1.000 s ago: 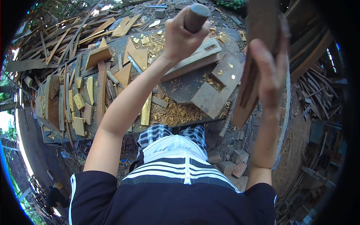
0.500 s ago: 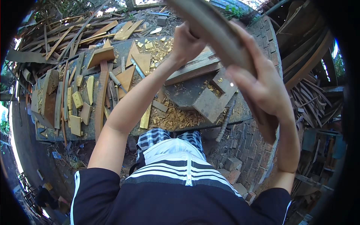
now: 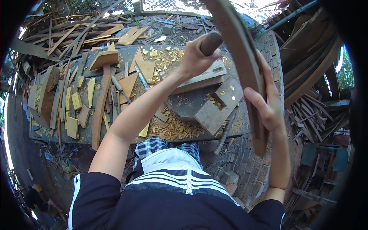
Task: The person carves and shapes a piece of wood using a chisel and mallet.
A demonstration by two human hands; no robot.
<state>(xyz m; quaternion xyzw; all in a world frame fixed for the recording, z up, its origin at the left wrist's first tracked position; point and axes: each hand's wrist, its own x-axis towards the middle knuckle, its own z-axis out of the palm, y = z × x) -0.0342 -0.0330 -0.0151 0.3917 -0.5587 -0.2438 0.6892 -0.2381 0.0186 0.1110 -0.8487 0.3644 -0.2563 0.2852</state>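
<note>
My right hand (image 3: 268,103) grips a long, curved brown wooden board (image 3: 245,65), with the thumb on its near side and the fingers behind. Raised high, the board slants from the top edge of the view down to the right. Left of it, my left hand (image 3: 195,55) is closed round a thick, dark round wooden piece (image 3: 211,43) whose blunt end points up; the rest of it is hidden in the fist. Below my hands lie a notched wooden block (image 3: 218,111) and a pale slotted timber (image 3: 203,78).
A dark worktable (image 3: 184,96) carries wood chips (image 3: 180,122), chisel-like tools (image 3: 120,89), an upright post (image 3: 102,103) and several offcuts (image 3: 76,100). Scrap planks (image 3: 76,34) are heaped at the far left. More curved boards (image 3: 314,73) lean at right, above a brick floor (image 3: 249,153).
The board has swung right and slightly down, away from my left hand, and my right hand has shifted down. My left hand has moved a little right, and its round piece now shows.
</note>
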